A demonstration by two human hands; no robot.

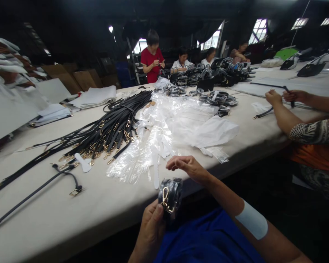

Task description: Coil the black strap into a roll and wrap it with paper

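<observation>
My left hand (151, 223) is closed around a coiled black strap with a gold clasp (169, 197), wrapped in clear plastic, held just off the table's near edge. My right hand (185, 165) hovers above the coil with its fingertips pinched together; what they pinch is too small to name. In front of my hands lies a heap of clear plastic bags (164, 135) with white tie strips. A big bundle of black straps with gold clasps (106, 131) lies to the left. One loose black strap (57, 179) lies nearer the table's front edge.
The long beige table (71, 204) runs away from me. A co-worker's arms (287, 113) at the right handle a black strap. Several people stand at the far end by bagged coiled straps (216, 98) and black bags (205, 84). Stacked white sheets (95, 95) and cardboard sit at left.
</observation>
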